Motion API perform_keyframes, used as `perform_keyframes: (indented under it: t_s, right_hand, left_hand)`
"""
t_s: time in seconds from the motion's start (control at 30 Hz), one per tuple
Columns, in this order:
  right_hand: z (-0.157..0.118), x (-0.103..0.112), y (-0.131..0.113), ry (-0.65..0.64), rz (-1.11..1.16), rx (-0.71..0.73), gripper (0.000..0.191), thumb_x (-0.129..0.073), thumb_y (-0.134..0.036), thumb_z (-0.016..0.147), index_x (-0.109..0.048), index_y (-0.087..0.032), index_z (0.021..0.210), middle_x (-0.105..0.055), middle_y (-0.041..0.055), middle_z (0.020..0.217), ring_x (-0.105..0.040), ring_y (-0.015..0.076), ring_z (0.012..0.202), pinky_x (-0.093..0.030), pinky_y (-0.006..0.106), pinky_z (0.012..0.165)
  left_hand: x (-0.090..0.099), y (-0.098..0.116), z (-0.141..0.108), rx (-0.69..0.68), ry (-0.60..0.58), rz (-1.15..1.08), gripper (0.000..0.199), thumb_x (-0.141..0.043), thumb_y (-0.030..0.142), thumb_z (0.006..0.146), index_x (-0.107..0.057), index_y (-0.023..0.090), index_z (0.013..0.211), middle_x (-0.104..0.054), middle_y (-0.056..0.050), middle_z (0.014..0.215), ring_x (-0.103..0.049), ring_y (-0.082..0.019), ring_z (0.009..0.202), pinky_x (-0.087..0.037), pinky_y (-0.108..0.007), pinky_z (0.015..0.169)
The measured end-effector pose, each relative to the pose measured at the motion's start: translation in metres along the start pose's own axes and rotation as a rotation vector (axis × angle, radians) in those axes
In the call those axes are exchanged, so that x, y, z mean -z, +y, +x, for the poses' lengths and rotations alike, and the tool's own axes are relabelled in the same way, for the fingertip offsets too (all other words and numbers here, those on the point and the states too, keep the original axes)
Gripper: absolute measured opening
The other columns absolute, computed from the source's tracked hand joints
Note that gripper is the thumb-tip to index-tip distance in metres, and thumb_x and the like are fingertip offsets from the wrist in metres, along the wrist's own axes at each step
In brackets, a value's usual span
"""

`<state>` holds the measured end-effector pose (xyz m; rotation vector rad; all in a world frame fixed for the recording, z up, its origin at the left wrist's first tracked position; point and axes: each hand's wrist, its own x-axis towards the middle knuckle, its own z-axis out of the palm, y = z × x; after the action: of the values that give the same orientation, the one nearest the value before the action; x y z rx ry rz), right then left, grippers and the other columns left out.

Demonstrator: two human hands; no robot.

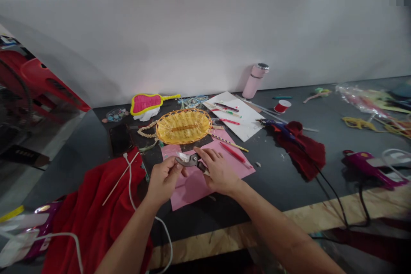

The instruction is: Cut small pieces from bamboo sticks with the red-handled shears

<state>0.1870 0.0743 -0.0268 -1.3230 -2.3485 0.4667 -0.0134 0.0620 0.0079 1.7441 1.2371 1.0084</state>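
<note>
My right hand [221, 172] is wrapped round the handles of small pruning shears [192, 161], whose curved blades point left. Close to those blades, my left hand [164, 178] is closed in a pinch on a small whitish translucent piece [183, 156]. The piece lies at the jaws, and its exact kind is too small to make out. Both hands are above pink paper [189, 199] on the dark table. Just beyond them sits a yellow wicker basket [183, 126] with a braided strand [146, 130] at its left.
Pens lie on white paper [248, 126]; a red pen [233, 153] rests on the pink paper. Behind are a pink bottle [253, 80] and thread spool [282, 106]. Red cloth [93, 205] with a white cable lies left. Purple glue guns [369, 167] [45, 227] flank the workspace.
</note>
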Motion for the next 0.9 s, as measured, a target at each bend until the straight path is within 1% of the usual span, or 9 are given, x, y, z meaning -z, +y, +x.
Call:
perform_keyframes:
  t_s: [0.13,0.27,0.4,0.5,0.57,0.63,0.77,0.83,0.9]
  right_hand:
    - [0.000,0.002,0.000,-0.004,0.008,0.014,0.081,-0.047,-0.011,0.065,-0.025,-0.020,0.143,-0.046,0.0113,0.131,-0.041,0.0263,0.117,-0.034,0.043,0.098]
    - [0.000,0.001,0.000,-0.004,0.008,0.031,0.083,-0.048,-0.010,0.063,-0.027,-0.018,0.142,-0.047,0.0116,0.129,-0.041,0.0261,0.116,-0.034,0.043,0.097]
    - [0.000,-0.001,0.000,-0.007,0.014,0.028,0.079,-0.048,-0.010,0.063,-0.031,-0.018,0.140,-0.050,0.0120,0.121,-0.046,0.0254,0.111,-0.037,0.041,0.095]
    - [0.000,-0.001,-0.002,-0.014,0.010,0.004,0.074,-0.049,-0.010,0.067,-0.033,-0.017,0.139,-0.053,0.0115,0.112,-0.050,0.0238,0.102,-0.040,0.038,0.092]
    - [-0.001,0.000,-0.004,-0.021,0.005,-0.013,0.072,-0.049,-0.011,0.068,-0.033,-0.016,0.138,-0.054,0.0109,0.108,-0.051,0.0229,0.097,-0.041,0.037,0.090]
    - [-0.001,0.000,-0.004,-0.020,0.003,-0.030,0.070,-0.049,-0.011,0.070,-0.033,-0.017,0.138,-0.054,0.0104,0.108,-0.052,0.0228,0.096,-0.042,0.036,0.089]
    - [-0.001,0.000,0.000,-0.014,-0.010,-0.087,0.070,-0.048,-0.012,0.072,-0.030,-0.019,0.139,-0.052,0.0108,0.115,-0.051,0.0235,0.102,-0.041,0.037,0.090]
    - [0.000,-0.001,0.002,-0.012,-0.030,-0.112,0.072,-0.048,-0.013,0.073,-0.028,-0.020,0.141,-0.050,0.0116,0.120,-0.048,0.0247,0.108,-0.039,0.039,0.092]
    - [0.000,-0.002,0.003,-0.014,-0.039,-0.110,0.074,-0.048,-0.014,0.073,-0.025,-0.021,0.143,-0.049,0.0119,0.124,-0.046,0.0254,0.112,-0.038,0.040,0.093]
  left_hand:
    - [0.006,-0.005,0.001,0.029,-0.098,-0.092,0.029,-0.046,0.033,0.090,-0.062,0.016,0.073,-0.065,-0.002,0.066,-0.056,-0.012,0.062,-0.041,-0.023,0.062]
    - [0.008,-0.011,0.002,0.129,-0.194,-0.237,0.032,-0.045,0.038,0.091,-0.060,0.014,0.074,-0.063,-0.001,0.061,-0.035,-0.006,0.044,-0.026,-0.020,0.045]
    - [0.006,-0.014,0.001,0.156,-0.173,-0.280,0.032,-0.047,0.039,0.090,-0.059,0.014,0.074,-0.062,-0.001,0.059,-0.029,-0.005,0.043,-0.021,-0.020,0.043]
    - [0.005,-0.014,0.001,0.150,-0.125,-0.256,0.031,-0.047,0.038,0.090,-0.060,0.014,0.075,-0.062,-0.001,0.060,-0.032,-0.006,0.043,-0.024,-0.020,0.044]
    - [0.004,-0.011,0.001,0.142,-0.093,-0.208,0.030,-0.046,0.037,0.091,-0.061,0.015,0.077,-0.062,0.000,0.060,-0.041,-0.007,0.047,-0.030,-0.019,0.047]
    - [0.004,-0.009,0.002,0.123,-0.062,-0.129,0.030,-0.046,0.036,0.091,-0.062,0.015,0.077,-0.063,-0.001,0.062,-0.053,-0.010,0.057,-0.038,-0.020,0.055]
    - [0.000,-0.008,0.005,0.090,0.011,-0.075,0.020,-0.054,0.035,0.086,-0.063,0.016,0.088,-0.070,-0.004,0.082,-0.064,-0.016,0.080,-0.046,-0.025,0.073]
    - [-0.002,-0.010,0.005,0.097,0.065,-0.095,0.020,-0.057,0.034,0.084,-0.061,0.017,0.095,-0.071,-0.005,0.089,-0.066,-0.018,0.083,-0.048,-0.027,0.076]
    - [-0.004,-0.012,0.004,0.097,0.106,-0.079,0.018,-0.056,0.032,0.085,-0.061,0.017,0.094,-0.072,-0.005,0.088,-0.067,-0.018,0.083,-0.048,-0.028,0.077]
